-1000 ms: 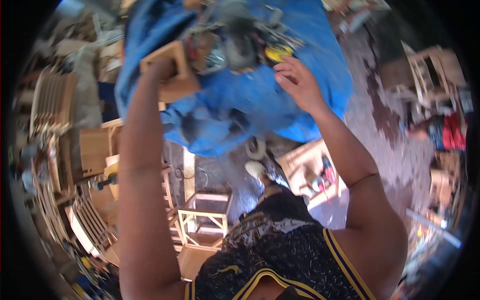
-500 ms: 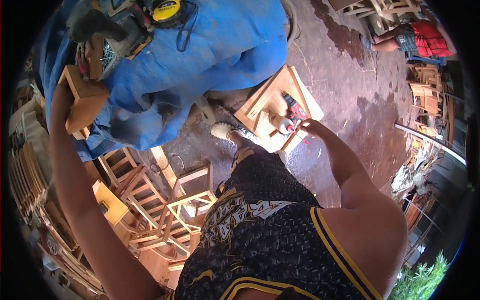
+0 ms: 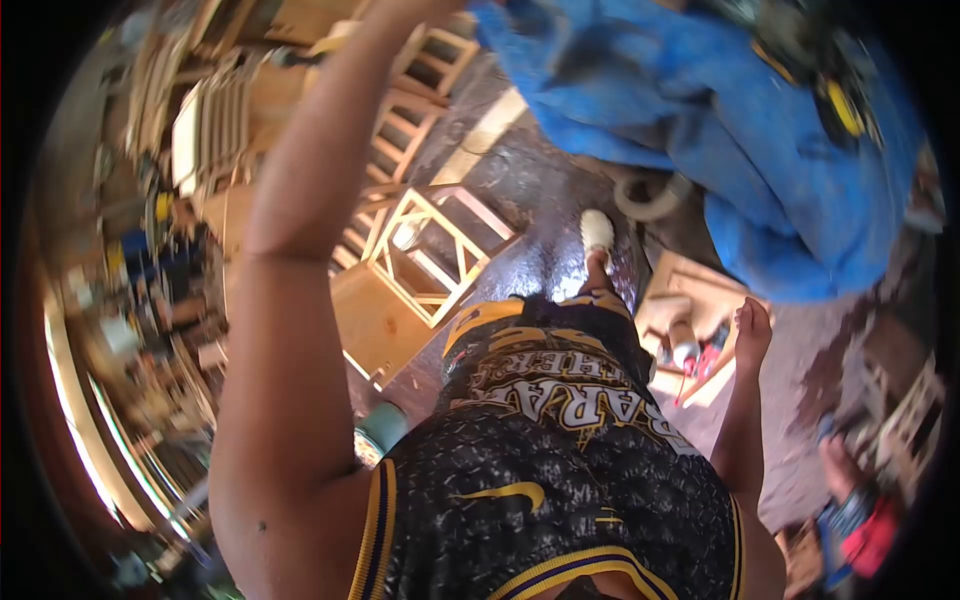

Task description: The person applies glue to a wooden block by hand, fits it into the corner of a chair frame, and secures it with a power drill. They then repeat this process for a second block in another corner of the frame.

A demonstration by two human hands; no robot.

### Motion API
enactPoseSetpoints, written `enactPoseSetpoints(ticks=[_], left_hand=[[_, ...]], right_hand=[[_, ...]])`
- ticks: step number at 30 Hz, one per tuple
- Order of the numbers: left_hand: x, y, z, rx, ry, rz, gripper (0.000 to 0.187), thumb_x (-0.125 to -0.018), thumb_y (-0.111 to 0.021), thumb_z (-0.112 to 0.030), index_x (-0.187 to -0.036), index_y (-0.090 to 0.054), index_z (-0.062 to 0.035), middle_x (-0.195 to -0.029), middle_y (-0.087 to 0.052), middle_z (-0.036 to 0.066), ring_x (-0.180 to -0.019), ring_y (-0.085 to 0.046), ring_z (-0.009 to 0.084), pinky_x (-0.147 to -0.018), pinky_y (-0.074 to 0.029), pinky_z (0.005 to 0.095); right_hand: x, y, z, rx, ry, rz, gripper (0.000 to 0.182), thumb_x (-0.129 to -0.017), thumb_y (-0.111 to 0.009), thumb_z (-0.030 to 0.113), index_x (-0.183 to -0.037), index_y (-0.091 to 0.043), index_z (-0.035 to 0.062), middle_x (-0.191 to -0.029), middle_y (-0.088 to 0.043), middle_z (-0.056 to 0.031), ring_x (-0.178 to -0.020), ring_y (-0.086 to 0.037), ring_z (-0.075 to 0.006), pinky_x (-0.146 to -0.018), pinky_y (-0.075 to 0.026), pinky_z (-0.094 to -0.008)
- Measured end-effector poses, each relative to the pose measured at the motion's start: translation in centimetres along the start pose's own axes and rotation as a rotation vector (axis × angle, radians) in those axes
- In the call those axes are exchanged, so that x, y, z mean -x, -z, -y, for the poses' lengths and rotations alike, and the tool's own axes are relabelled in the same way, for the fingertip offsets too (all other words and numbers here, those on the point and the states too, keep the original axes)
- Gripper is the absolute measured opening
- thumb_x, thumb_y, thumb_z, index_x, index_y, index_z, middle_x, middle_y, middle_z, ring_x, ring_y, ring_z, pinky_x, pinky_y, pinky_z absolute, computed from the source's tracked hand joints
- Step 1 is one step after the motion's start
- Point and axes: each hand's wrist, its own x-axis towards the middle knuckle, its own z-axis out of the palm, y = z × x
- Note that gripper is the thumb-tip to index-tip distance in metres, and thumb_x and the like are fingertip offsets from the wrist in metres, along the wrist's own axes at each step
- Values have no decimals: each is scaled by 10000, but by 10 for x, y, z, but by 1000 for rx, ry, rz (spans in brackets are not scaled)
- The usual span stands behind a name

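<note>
My left arm reaches up to the top edge, where my left hand is mostly cut off beside the blue tarp; its fingers and anything in them are hidden. My right hand hangs with loosely bent fingers, and nothing shows in it. It is just right of a pale wooden piece of furniture on the floor. On that lie a white glue bottle with a red tip and, partly hidden, a red and black drill.
A wooden frame and slatted chair parts stand to the left. A yellow tape measure lies on the tarp-covered heap. Stacked boards line the far left. Another person is at lower right.
The view has swung round to the left. My right hand has come away from the glue bottle and drill. My left hand, earlier on a wooden box-like piece, is now mostly out of frame.
</note>
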Motion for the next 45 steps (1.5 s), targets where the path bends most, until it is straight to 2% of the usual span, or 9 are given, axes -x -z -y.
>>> enactPoseSetpoints(ticks=[8,20,25,28,32,35,36,39,45], left_hand=[[287,-42,90,548,774,-111,169,-983,-476,-131,-1040,-602,-33,-928,-696,112,-853,-690,169,-710,-574,294],[569,-164,165,668,1034,-769,205,-937,-616,-225,-903,-611,-23,-726,-609,22,-634,-578,95,-585,-492,250],[586,-183,187,1024,1082,-1192,244,-946,-574,-198,-774,-581,-24,-688,-593,34,-584,-549,97,-541,-458,266],[573,-182,200,890,1138,-1148,272,-933,-572,-194,-726,-584,-17,-588,-562,33,-532,-514,111,-519,-423,277],[552,-204,250,1110,1274,-1289,182,-947,-562,-160,-949,-614,14,-684,-605,57,-556,-553,113,-515,-459,249],[517,-200,273,1246,1348,-1423,183,-961,-547,-143,-1000,-614,23,-743,-630,75,-588,-582,120,-541,-492,249],[509,-202,276,1307,1388,-1481,184,-967,-542,-138,-1017,-613,24,-772,-642,83,-610,-599,124,-556,-507,250],[469,-198,293,1451,1383,-1499,176,-969,-546,-136,-1035,-613,13,-805,-658,82,-649,-621,127,-592,-526,251],[415,-213,298,1526,1355,-1497,153,-949,-587,-149,-1029,-615,-20,-796,-654,40,-679,-617,99,-643,-511,227]], right_hand=[[-101,-137,132,-87,331,443,226,-932,-597,106,-1129,-602,-4,-898,-643,-60,-774,-596,-98,-719,-489,-229],[-38,-375,270,241,571,999,290,-913,-612,121,-1172,-572,-4,-840,-632,-38,-722,-573,-89,-645,-467,-236],[-54,-504,316,252,540,1079,405,-916,-623,142,-1268,-491,-7,-860,-646,-57,-721,-570,-90,-613,-446,-222],[-73,-623,388,199,620,1060,487,-894,-661,166,-1302,-468,-16,-917,-660,-84,-752,-584,-110,-657,-470,-229],[-160,-828,453,332,921,818,774,-746,-787,332,-1326,-450,-56,-1195,-577,-218,-1097,-574,-243,-916,-466,-348],[-190,-939,504,424,1087,595,792,-720,-800,322,-1321,-454,-60,-1213,-586,-235,-1118,-583,-276,-951,-454,-347],[-191,-959,524,323,917,853,796,-708,-816,317,-1302,-452,-67,-1208,-587,-223,-1139,-568,-307,-980,-430,-386],[-287,-1109,528,481,1386,543,547,-710,-780,427,-1113,-625,91,-1050,-663,-143,-936,-627,-301,-832,-487,-404],[-291,-1193,547,-36,624,961,529,-825,-733,267,-1231,-515,8,-1192,-576,-92,-987,-602,-203,-835,-514,-336]])
